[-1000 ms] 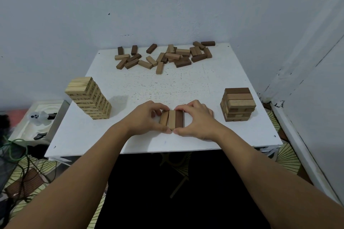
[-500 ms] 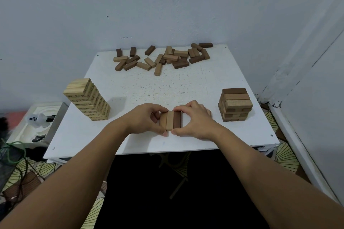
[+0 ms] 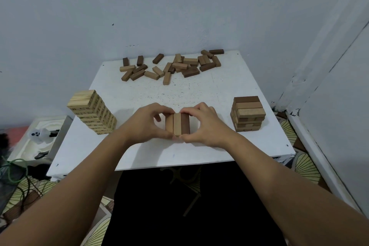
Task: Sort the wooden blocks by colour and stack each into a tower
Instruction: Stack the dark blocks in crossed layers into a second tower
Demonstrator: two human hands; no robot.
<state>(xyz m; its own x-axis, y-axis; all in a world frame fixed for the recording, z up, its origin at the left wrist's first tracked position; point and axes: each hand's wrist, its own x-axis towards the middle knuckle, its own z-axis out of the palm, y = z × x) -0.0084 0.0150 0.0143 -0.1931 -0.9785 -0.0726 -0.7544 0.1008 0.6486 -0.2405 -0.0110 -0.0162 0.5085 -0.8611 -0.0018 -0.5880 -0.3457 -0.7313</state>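
Three wooden blocks (image 3: 177, 126) lie side by side as one row near the front middle of the white desk (image 3: 139, 154): two light tan ones on the left and a dark brown one on the right, their long sides touching. Both hands close on this row from its two ends. The left hand (image 3: 147, 124) has its grip curled round the left flank, thumb at the near end and fingers at the far end; the right hand (image 3: 201, 124) mirrors it on the dark block's side, thumb near and fingers curled over the far end. To the left of the hands, well apart, stands a tall tower of pale pine blocks (image 3: 92, 112) close to the desk's left edge. To the right, near the right edge, stands a shorter tower of brown and tan blocks (image 3: 247, 114) in crossed layers. Along the far edge of the desk lies a loose scatter of unsorted blocks (image 3: 171, 66), tan and dark brown mixed, some overlapping. Grey-blue walls (image 3: 179, 6) meet in a corner behind the desk.
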